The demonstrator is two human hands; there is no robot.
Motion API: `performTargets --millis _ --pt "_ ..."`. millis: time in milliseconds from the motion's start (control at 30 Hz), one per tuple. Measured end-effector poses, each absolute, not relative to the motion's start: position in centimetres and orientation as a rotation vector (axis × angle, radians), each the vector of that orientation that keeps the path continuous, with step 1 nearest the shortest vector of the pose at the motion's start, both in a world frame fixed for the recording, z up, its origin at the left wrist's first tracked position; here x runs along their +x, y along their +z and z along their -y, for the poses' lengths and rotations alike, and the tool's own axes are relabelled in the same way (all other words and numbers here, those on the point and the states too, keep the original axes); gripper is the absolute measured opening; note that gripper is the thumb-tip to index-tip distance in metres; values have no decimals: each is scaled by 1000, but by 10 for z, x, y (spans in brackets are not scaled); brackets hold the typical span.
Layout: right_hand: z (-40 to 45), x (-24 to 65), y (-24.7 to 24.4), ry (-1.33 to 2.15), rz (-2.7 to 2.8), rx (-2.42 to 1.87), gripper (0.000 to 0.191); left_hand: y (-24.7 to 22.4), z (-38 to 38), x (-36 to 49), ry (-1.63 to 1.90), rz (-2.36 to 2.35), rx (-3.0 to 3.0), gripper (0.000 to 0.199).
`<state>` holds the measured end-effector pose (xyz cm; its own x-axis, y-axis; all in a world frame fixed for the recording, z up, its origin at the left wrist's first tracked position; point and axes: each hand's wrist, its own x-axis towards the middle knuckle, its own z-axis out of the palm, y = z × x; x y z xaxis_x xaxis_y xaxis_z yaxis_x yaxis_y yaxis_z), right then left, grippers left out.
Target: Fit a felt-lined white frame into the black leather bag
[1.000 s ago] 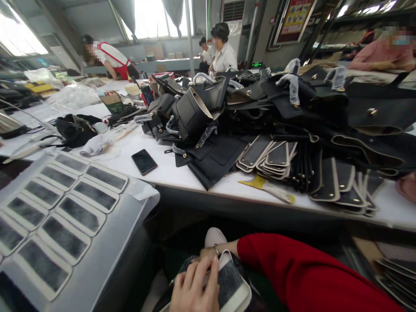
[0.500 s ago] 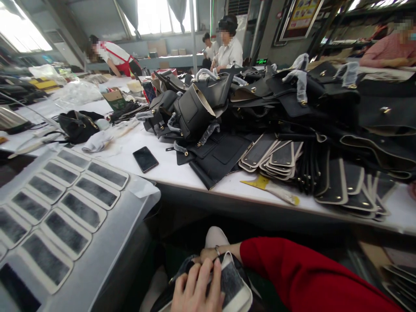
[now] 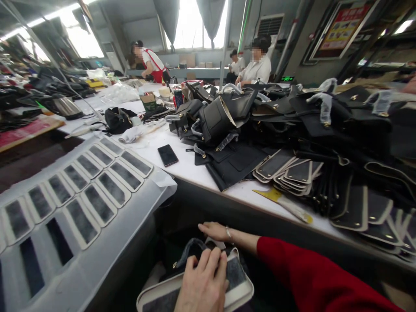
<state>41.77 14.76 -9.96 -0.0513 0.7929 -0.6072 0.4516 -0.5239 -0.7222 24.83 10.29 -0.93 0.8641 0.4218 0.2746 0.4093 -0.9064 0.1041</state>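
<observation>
My left hand (image 3: 204,275) lies over a dark leather flap piece (image 3: 238,284) with a pale border and rounded corners, low in the view. Its fingers are bent and press on the piece's upper side. A dark bag handle in clear wrap (image 3: 191,251) curves up just behind it. Beyond the piece, my right hand (image 3: 214,230) reaches in from the right, its arm in a red sleeve. That hand appears flat, with the fingers stretched to the left and nothing seen in them; its underside is hidden.
Left, a sheet-covered board (image 3: 130,216) bears rows of similar pieces (image 3: 104,203). Ahead on the white table (image 3: 195,171) are a phone (image 3: 167,155), a heap of black bags (image 3: 214,119), stacked flaps (image 3: 295,173) and a yellow-stained strip (image 3: 286,203). People (image 3: 260,65) are at the back.
The view has swung left. My right hand has moved off the flap piece, away from my left hand. More of the piece now shows under my left hand, which stays on it.
</observation>
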Motion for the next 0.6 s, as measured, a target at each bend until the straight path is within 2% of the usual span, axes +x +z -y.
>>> performTargets --millis 133,200,400,500,600 --pt "-156 418 -49 1677 1249 -1870 53 -9 -99 246 532 -725 2946 42" --pt "-153 407 -29 1705 1263 -1857 56 -15 -98 245 600 -688 2938 41" --pt "-146 376 -18 1521 1533 -2108 50 -28 -94 244 838 -673 2845 33" --pt "-146 372 -21 1398 1834 -2130 45 -16 -94 237 952 -620 2705 26" --pt "-145 371 -19 1280 2193 -2011 30 4 -105 210 910 -589 2543 19"
